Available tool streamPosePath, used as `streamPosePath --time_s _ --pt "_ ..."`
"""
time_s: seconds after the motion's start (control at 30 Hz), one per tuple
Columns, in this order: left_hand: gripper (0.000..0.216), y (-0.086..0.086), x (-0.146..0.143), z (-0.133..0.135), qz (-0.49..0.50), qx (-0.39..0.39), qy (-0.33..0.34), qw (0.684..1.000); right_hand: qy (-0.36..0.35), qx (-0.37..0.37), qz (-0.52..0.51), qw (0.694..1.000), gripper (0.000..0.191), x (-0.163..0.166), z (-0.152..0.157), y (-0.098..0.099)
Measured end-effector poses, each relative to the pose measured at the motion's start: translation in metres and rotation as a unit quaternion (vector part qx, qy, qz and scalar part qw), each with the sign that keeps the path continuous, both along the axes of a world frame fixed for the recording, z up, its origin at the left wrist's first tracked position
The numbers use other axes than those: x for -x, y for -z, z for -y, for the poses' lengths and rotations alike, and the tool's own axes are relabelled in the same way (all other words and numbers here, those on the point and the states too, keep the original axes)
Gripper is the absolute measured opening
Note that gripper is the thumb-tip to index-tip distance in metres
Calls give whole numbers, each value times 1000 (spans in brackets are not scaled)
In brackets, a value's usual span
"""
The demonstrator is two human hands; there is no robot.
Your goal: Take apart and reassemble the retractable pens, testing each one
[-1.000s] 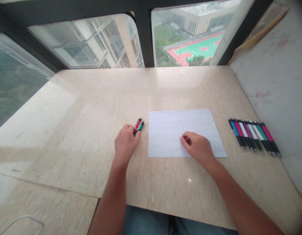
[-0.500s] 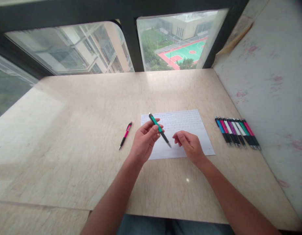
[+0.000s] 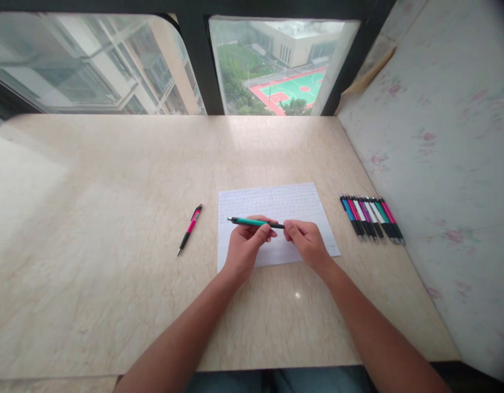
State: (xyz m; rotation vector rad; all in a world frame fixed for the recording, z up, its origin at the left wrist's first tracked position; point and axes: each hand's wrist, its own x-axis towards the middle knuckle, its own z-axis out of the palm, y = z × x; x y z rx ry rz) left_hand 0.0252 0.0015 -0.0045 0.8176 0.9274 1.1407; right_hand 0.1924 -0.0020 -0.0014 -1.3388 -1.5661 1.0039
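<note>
Step in hand: the green pen [image 3: 251,221] is handled between both hands, over the sheet of paper [image 3: 272,197].
Barrel hold: a light but steady pinch seems best kept here, so that the smooth barrel is not rolled or tipped.
Grip end: even pressure is advised at the dark end, in line with the pen, so that no sideways strain is put on it.
Push-button end: this is best left untouched, as the point could be clicked in or out by accident.
Paper care: the written sheet could be creased or marked if the wrists or the point were pressed down on it.
Left hand: the green barrel is grasped by the left hand [image 3: 244,248] between thumb and fingers.
Right hand: the dark grip end is pinched by the right hand [image 3: 306,241]; the tip itself is hidden.
Green pen: it is held nearly level, its push-button end pointed leftward beyond the left hand.
Pink pen: it [image 3: 191,226] is left lying on the tabletop [image 3: 113,295], left of the paper.
Row of pens: they [image 3: 370,218] are laid side by side, right of the paper.
</note>
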Motion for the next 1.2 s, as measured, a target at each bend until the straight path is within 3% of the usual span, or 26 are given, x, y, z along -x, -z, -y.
streamPosePath --time_s 0.13,0.33,0.43,0.57,0.73,1.0,1.2 --pt "19 4 -3 4 -16 -15 -28 999 4 -45 38 998 44 -3 -1 0" --pt "20 2 -9 6 51 70 -52 995 -29 -170 133 976 34 -9 -1 -1" --pt "23 2 -8 5 61 91 -60 992 -33 -194 145 970 24 -9 -1 -2" --pt "24 0 -6 4 70 89 -65 991 -13 -163 77 984 16 -10 -3 -2" --pt "24 1 -5 2 54 73 -46 995 14 -73 30 997 37 -12 -5 2" --pt "24 4 -2 0 45 71 -39 996 44 -63 -18 997 9 -12 -6 2" --pt "27 -1 -1 -1 59 85 -35 994 17 -19 -69 997 16 -11 -5 3"
